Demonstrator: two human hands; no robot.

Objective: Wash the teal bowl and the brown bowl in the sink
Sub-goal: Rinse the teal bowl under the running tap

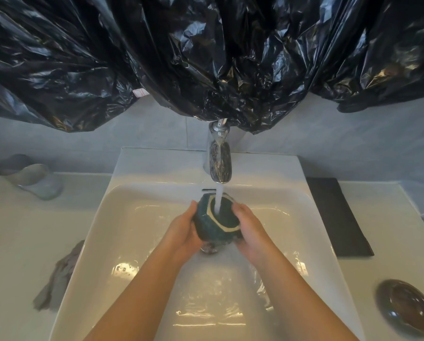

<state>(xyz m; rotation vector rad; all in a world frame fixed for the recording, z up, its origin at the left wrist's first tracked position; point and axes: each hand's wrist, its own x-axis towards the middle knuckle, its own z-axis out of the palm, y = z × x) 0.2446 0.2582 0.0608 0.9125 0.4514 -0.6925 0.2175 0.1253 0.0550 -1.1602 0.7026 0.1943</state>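
Note:
The teal bowl (pixel 217 221) is upside down in the middle of the white sink (pixel 137 217), its pale foot ring facing up. Water from the chrome tap (pixel 219 158) falls straight onto its base. My left hand (pixel 183 230) grips the bowl's left side and my right hand (pixel 251 226) grips its right side. The brown bowl (pixel 406 307) sits upright on the counter at the lower right, apart from both hands.
A clear glass tumbler (pixel 31 177) stands on the counter at the left. A grey cloth (pixel 58 274) hangs over the sink's left rim. A black mat (pixel 336 215) lies right of the sink. Black plastic sheeting (pixel 206 52) covers the wall above the tap.

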